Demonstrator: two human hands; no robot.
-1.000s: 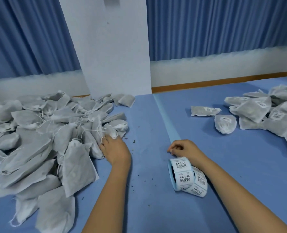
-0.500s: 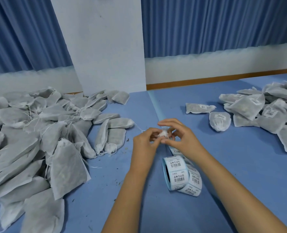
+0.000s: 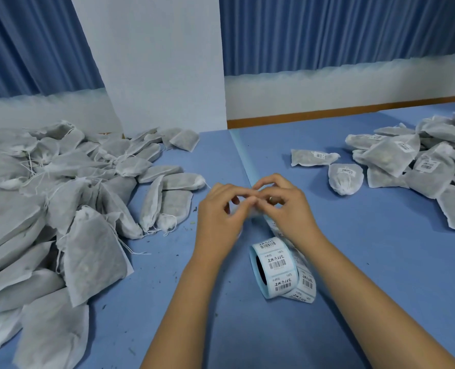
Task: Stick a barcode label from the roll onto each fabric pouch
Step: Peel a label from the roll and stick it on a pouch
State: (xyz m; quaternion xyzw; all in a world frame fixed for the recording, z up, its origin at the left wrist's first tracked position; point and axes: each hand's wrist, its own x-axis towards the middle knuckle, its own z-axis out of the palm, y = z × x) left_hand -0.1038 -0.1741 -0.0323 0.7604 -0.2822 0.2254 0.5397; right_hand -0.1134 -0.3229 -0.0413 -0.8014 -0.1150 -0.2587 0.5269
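My left hand (image 3: 221,214) and my right hand (image 3: 287,206) meet fingertip to fingertip above the blue table (image 3: 380,262). Together they pinch a small whitish fabric pouch (image 3: 256,213), blurred and mostly hidden by the fingers. Just below them the roll of barcode labels (image 3: 277,265) stands on its edge, and its loose strip (image 3: 275,229) runs up under my right hand. A big heap of unlabelled grey pouches (image 3: 61,195) covers the left side. At the right lies a pile of labelled pouches (image 3: 420,166).
Two labelled pouches (image 3: 311,157) (image 3: 345,177) lie apart, left of the right pile. A white pillar (image 3: 154,62) rises behind the table's far edge, with blue curtains on both sides. Loose drawstrings and dark crumbs lie near the left heap.
My left hand has left the heap and my right hand has left the roll. Both rose and met at the centre, where they pinch the small white pouch.
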